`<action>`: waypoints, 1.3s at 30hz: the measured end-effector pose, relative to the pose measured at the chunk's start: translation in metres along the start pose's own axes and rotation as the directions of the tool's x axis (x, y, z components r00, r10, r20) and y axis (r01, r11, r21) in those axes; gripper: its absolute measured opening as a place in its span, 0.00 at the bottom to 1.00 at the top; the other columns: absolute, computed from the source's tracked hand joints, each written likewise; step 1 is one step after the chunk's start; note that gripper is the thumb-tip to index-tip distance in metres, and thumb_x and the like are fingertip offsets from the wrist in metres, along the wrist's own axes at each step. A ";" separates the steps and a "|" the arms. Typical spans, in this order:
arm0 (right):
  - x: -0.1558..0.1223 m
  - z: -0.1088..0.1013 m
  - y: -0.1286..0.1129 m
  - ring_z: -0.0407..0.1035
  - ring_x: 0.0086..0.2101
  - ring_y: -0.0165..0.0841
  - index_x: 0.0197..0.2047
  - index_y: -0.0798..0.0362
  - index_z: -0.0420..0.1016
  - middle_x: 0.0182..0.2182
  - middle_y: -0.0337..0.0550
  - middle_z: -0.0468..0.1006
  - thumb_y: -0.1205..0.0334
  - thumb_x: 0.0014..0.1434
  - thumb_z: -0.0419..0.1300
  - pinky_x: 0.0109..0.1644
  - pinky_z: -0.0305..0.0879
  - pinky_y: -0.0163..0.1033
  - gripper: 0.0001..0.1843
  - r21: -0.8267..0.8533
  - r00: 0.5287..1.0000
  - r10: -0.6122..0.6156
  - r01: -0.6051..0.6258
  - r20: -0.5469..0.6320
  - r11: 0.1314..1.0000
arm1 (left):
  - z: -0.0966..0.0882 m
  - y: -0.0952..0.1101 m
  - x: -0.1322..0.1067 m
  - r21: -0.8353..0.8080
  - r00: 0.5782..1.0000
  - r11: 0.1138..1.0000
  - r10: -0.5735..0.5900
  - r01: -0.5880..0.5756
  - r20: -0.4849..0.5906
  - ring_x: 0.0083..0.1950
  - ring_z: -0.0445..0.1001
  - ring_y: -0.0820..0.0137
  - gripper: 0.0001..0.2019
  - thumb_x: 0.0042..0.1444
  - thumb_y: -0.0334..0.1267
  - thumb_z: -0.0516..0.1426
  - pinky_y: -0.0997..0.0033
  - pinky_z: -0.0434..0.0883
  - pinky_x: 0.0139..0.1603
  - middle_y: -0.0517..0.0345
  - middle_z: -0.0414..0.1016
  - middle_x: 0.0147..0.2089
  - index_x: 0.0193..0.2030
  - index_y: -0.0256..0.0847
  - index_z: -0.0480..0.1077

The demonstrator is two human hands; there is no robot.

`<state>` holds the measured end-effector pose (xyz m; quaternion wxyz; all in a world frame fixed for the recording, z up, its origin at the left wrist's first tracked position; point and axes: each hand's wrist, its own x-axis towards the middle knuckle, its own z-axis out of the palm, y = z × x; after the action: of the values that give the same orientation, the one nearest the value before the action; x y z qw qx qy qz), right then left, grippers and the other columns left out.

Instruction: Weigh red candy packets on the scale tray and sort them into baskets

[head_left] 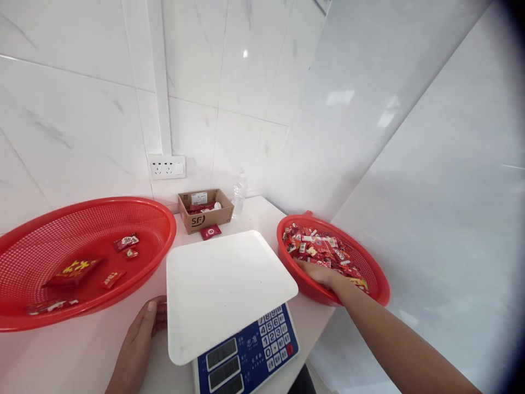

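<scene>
My right hand point(318, 272) reaches over the near rim of the right red basket point(379, 282). Its fingers are hidden among the wrapped candies point(322, 246), so their grip does not show. My left hand point(141, 331) rests at the left edge of the white pan point(225, 290) of a digital scale point(250, 350). Its fingers are loosely bent, thumb apart, with nothing visible in them. Nothing lies on the pan.
A left red basket point(164, 219) holds several scattered packets, including a larger red packet point(74, 273). Behind the scale stand a small cardboard box point(209, 219) and a clear plastic bottle point(240, 194). One red packet point(210, 232) lies before the box. Walls enclose the back and right.
</scene>
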<state>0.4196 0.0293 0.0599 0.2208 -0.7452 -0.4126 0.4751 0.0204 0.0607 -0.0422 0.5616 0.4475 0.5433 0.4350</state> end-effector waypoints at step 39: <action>0.021 -0.008 0.015 0.72 0.32 0.39 0.46 0.49 0.69 0.40 0.46 0.76 0.49 0.54 0.56 0.33 0.70 0.43 0.19 0.039 0.880 -0.203 0.243 -0.430 0.969 | 0.001 0.007 -0.004 0.091 0.999 0.994 0.051 -0.052 0.009 0.49 0.74 0.58 0.27 0.54 0.62 0.48 0.67 0.75 0.44 0.54 0.77 0.48 0.45 0.41 0.71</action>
<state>0.4368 0.0389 0.0416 0.3918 -0.7669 -0.4159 0.2922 0.0208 0.0580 -0.0342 0.5309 0.4880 0.5491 0.4225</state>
